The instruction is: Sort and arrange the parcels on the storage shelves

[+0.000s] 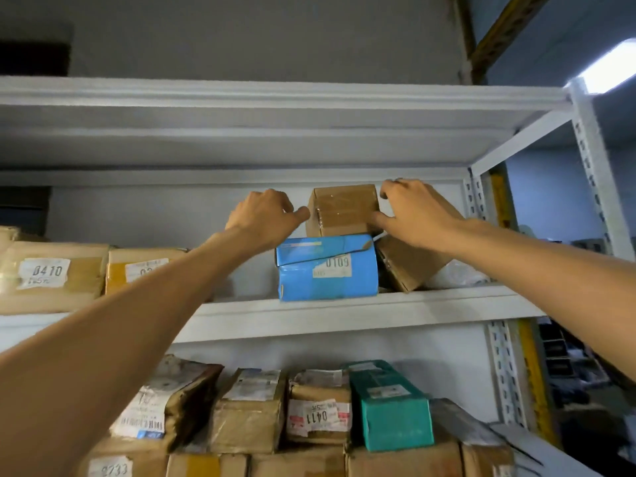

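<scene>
A small brown taped box (344,210) sits on top of a blue parcel (327,277) labelled 0109, on the upper white shelf (395,304). My right hand (413,215) grips the small box at its right side, thumb on the front face and fingers over the top right corner. My left hand (265,218) is at the box's left side with its fingers curled; only the thumb tip touches the box's left edge. A tilted brown box (409,266) leans against the blue parcel under my right wrist.
Brown parcels, one labelled 0410 (51,273), fill the left of the same shelf. The shelf below holds several parcels and a teal box (392,407). Another shelf board (275,108) hangs close overhead. A white perforated post (592,166) bounds the right end.
</scene>
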Demonstrator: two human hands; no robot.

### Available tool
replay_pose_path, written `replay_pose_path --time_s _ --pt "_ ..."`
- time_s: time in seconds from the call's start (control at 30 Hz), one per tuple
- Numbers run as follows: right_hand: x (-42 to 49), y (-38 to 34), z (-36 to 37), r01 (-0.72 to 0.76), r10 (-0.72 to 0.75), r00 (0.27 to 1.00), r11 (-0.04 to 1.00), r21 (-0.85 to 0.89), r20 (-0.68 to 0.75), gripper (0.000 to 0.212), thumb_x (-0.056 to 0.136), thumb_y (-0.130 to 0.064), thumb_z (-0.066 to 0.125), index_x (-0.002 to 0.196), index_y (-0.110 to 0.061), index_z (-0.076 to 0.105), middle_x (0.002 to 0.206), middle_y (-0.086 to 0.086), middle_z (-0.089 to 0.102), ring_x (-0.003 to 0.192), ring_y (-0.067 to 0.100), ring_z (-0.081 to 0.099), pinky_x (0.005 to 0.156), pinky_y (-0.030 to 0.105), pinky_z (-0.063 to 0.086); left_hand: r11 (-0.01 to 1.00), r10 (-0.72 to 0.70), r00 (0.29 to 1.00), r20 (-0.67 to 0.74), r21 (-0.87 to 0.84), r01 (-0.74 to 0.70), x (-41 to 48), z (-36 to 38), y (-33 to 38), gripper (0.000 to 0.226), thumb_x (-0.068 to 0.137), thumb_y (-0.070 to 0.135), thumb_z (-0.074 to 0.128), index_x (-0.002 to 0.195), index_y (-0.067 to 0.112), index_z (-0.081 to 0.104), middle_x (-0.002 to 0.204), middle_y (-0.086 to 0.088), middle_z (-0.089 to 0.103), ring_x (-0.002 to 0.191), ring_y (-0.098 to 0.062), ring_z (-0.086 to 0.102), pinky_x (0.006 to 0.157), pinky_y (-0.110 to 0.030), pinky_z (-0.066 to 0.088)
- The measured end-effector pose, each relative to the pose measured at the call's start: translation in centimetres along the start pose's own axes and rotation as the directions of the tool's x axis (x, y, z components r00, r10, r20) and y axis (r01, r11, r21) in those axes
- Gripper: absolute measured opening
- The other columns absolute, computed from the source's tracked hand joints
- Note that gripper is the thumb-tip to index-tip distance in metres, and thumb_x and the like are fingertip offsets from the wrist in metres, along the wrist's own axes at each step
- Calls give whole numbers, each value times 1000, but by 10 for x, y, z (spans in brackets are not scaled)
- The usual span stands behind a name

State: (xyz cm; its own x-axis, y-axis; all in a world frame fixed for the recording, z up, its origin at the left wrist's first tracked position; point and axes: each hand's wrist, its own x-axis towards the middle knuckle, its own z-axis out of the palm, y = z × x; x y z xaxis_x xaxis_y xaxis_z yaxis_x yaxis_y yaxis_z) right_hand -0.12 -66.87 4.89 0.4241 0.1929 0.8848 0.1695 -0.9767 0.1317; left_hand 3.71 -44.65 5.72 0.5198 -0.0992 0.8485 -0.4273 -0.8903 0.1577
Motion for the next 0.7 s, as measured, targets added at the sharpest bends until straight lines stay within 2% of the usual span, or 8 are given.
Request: replay_pose_path --time_s 0.07,0.2,0.27,0.33,0.43,0.5,0.6,0.7 --pt "13 8 10 5 -6 1000 998 60 18 31 95 -31 55 113 -6 50 107 12 59 93 26 57 73 32 46 998 -32 998 50 -45 34 14 8 12 49 92 52 47 100 10 70 110 -15 67 102 -33 58 88 -39 50" --pt "34 8 26 -79 59 994 971 226 96 38 93 -27 59 118 -3 44 93 6 52 78 20 53 53 24 36 987 -106 984 146 -103 122 30 23 26 40 85 40 63 100 4 71 105 -15 69 97 -31 61 83 -38 51" --pt "43 6 34 -156 123 985 935 320 120 22 90 -22 62 97 -7 48 83 4 52 67 16 51 49 24 34 972 -132 963 234 -162 172 30 25 30 38 72 34 74 96 5 71 100 -15 69 96 -31 64 87 -42 54" --pt "50 3 39 -208 168 976 900 383 135 22 87 -16 63 76 -12 44 76 5 51 61 16 49 48 25 34 940 -156 944 292 -250 233 30 27 32 45 56 28 78 94 5 69 99 -16 70 97 -31 66 90 -45 54" --pt "52 -4 37 -267 228 964 846 461 140 26 85 -11 63 75 -14 40 81 6 49 66 16 49 49 25 35 877 -158 944 288 -399 268 28 26 31 33 67 5 74 97 -5 66 99 -21 70 97 -33 67 92 -46 54" --pt "53 -8 31 -276 257 960 813 513 110 22 83 -11 67 80 -11 45 85 6 51 69 15 49 51 24 38 805 -168 956 239 -527 273 26 20 27 29 74 -5 65 102 -9 65 100 -25 69 95 -34 67 92 -45 54" --pt "57 -21 24 -278 306 950 747 604 59 19 79 -8 69 94 -1 59 92 11 61 72 17 55 52 24 42 689 -219 964 154 -675 264 22 4 15 37 78 -2 61 114 -1 58 106 -25 67 96 -34 67 89 -47 56" --pt "54 -41 20 -274 336 941 673 687 47 13 80 -13 65 88 -3 63 85 7 64 69 15 56 50 22 40 627 -241 961 135 -734 260 13 -9 3 34 84 10 63 116 5 54 109 -17 66 98 -33 66 87 -48 56"
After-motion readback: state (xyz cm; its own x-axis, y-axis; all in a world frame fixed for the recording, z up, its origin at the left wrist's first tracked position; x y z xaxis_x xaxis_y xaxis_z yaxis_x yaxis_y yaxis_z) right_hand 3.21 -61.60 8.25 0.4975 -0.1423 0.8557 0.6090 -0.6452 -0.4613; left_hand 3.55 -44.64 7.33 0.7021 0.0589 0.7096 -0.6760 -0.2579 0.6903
